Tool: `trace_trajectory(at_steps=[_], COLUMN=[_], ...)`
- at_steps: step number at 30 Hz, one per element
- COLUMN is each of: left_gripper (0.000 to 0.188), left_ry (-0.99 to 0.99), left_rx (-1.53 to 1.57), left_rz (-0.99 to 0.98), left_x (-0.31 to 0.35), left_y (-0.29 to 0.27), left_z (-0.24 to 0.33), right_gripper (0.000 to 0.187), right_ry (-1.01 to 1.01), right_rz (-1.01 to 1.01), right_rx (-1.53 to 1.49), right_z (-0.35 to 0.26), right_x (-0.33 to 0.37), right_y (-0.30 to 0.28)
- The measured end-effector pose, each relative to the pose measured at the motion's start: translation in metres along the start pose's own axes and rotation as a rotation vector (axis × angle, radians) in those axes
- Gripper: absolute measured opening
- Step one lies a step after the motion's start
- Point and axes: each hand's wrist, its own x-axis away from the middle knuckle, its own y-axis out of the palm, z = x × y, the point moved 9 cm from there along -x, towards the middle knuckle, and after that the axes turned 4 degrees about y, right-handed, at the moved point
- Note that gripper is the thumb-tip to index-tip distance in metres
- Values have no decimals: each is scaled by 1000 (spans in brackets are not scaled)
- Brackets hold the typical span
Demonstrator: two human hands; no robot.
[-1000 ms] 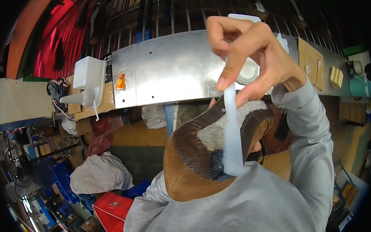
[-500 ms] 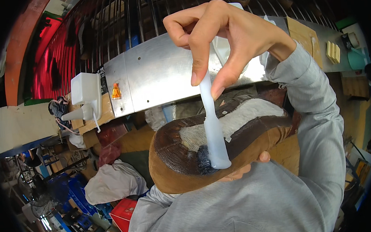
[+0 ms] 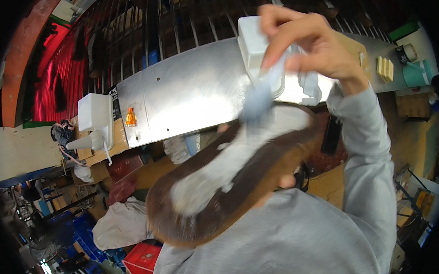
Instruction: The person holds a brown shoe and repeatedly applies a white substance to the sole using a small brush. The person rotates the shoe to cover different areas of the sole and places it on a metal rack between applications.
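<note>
past the counter's near edge (image 3: 179,128), your left hand (image 3: 286,181) is clasping the upturned shoe (image 3: 231,166), ideally steadily, your right hand (image 3: 319,47) pinching the brush (image 3: 258,102)

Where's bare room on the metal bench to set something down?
Metal bench: bare between the small orange object and the white plastic container by the right hand. Crowded: its right end, with cardboard, yellow blocks, teal container.

Right hand (image 3: 324,49) up high, thumb (image 3: 305,63) and fingers (image 3: 288,38) pinched | right forearm (image 3: 362,129) raised | left hand (image 3: 285,181) mostly hidden, fingertips peeking out
</note>
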Motion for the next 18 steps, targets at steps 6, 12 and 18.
trace_trajectory(at_steps=[6,12,18], left_gripper=[123,135,140], left_ry=[471,950,600], left_rx=[-102,-113,-161], left_rz=[83,184,-256], left_x=[-26,-36,-76], left_y=[-4,-5,36], left_z=[71,145,137], right_gripper=[20,21,20], right_ry=[155,361,412], right_rz=[386,463,575], right_rx=[1045,1104,1083], right_z=[21,71,72], right_x=[94,132,146], right_y=[-30,-3,-2])
